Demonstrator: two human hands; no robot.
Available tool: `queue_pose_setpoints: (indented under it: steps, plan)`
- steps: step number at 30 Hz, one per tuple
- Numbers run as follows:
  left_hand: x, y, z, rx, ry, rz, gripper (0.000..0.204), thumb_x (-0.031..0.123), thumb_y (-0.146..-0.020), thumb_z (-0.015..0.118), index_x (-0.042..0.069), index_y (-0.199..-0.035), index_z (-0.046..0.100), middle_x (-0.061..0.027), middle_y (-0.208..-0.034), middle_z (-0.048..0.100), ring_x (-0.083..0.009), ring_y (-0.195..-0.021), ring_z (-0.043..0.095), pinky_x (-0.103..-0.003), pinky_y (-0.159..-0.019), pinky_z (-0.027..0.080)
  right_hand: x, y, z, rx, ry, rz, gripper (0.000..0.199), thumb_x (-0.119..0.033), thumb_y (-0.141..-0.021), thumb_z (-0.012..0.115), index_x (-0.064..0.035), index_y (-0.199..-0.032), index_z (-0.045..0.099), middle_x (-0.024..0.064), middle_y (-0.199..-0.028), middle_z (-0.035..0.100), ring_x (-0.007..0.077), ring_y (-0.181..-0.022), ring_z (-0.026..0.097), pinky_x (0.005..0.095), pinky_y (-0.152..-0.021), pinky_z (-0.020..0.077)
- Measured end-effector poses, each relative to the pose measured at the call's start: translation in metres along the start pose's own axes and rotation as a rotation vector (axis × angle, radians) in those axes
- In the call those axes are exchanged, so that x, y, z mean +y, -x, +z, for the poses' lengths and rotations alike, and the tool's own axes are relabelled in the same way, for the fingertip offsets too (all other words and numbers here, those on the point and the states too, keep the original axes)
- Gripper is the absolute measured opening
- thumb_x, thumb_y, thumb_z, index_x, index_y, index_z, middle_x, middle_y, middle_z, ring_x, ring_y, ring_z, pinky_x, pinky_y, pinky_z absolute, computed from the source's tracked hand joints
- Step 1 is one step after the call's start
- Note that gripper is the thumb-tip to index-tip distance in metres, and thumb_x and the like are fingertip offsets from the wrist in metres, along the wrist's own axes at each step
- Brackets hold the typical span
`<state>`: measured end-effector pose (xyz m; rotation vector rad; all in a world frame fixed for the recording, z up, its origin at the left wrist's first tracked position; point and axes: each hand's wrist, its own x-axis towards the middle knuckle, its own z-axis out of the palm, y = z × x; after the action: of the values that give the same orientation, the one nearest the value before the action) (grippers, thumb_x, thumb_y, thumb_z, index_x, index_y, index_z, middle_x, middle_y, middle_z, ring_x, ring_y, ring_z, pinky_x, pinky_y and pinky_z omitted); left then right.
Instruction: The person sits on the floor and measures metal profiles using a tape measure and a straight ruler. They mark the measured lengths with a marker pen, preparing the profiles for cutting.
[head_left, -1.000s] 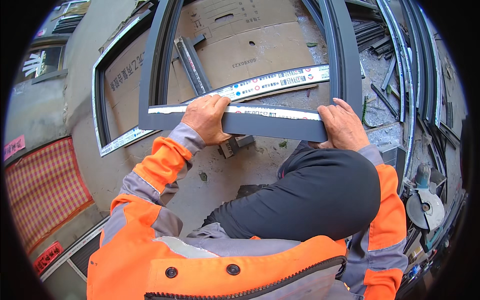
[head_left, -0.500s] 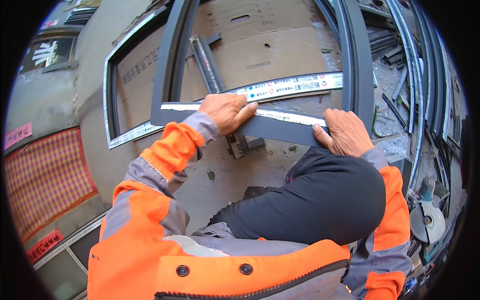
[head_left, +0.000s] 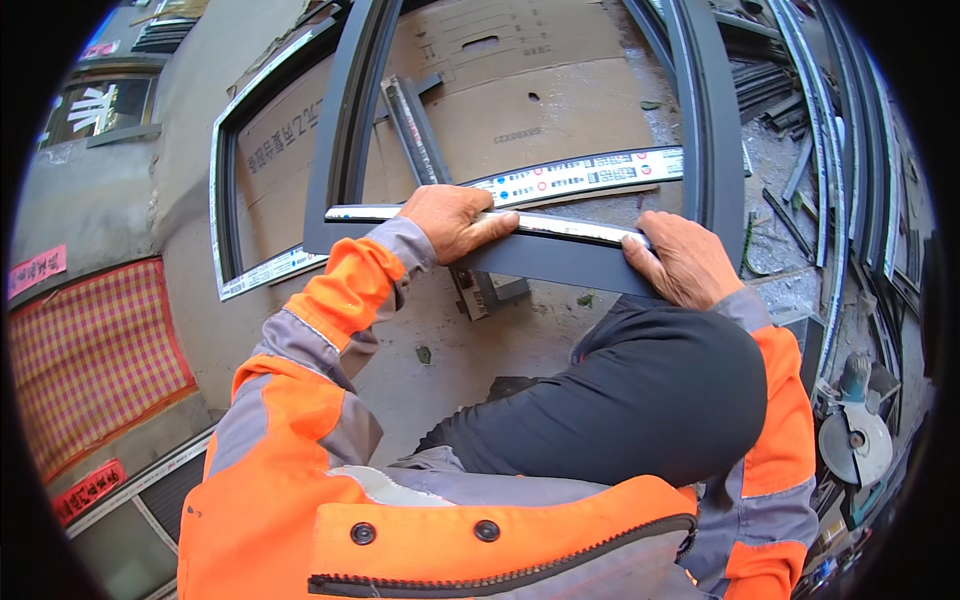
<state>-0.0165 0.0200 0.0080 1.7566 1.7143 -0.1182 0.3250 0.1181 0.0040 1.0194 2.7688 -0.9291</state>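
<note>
A dark grey window frame (head_left: pixel 712 130) lies ahead of me, its near rail (head_left: pixel 560 266) running across just beyond my raised knee. Along that rail sits a narrow dark glazing bead (head_left: pixel 575 228) with shiny whitish film on its face. My left hand (head_left: pixel 450 224) is closed over the bead left of its middle, thumb pointing right along it. At the bead's right end, my right hand (head_left: pixel 685 260) grips with the thumb on the near side and the fingers curled over the far side. The palms hide parts of the bead and rail.
Beneath lie cardboard (head_left: pixel 480 110) and a second frame with white labelled film (head_left: pixel 590 172). A metal bar (head_left: pixel 412 130) passes under the near rail. Long profiles (head_left: pixel 800 120) and offcuts fill the right side, near a power saw with a round blade (head_left: pixel 855 440). A checked cloth (head_left: pixel 100 370) hangs left.
The glazing bead has tilted between my hands: its printed film face has turned away and a shiny edge shows. My right hand has shifted slightly left.
</note>
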Motion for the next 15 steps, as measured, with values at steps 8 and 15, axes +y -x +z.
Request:
queue_pose_setpoints:
  steps: [8, 15]
  plan:
    - [0.011, -0.006, -0.042, 0.403, -0.158, 0.183, 0.040, 0.044, -0.099, 0.074, 0.005, -0.101, 0.076, -0.0155, -0.092, 0.073, -0.0334, -0.086, 0.072, -0.041, -0.076, 0.057, -0.008, -0.001, -0.017, 0.210, -0.021, -0.003, 0.042, -0.043, -0.113, 0.049, -0.0061, -0.097, 0.059, 0.0154, -0.091, 0.066, 0.0388, -0.090, 0.067, 0.0497, -0.077, 0.0535]
    - [0.086, -0.031, -0.023, 1.207, 0.268, 0.411, 0.039, 0.036, -0.101, 0.077, 0.000, -0.110, 0.065, -0.0139, -0.097, 0.066, -0.0249, -0.090, 0.066, -0.036, -0.079, 0.054, -0.020, 0.017, -0.043, 0.552, -0.194, 0.131, 0.039, -0.043, -0.112, 0.053, -0.0063, -0.103, 0.064, 0.0174, -0.092, 0.068, 0.0444, -0.085, 0.067, 0.0510, -0.071, 0.0531]
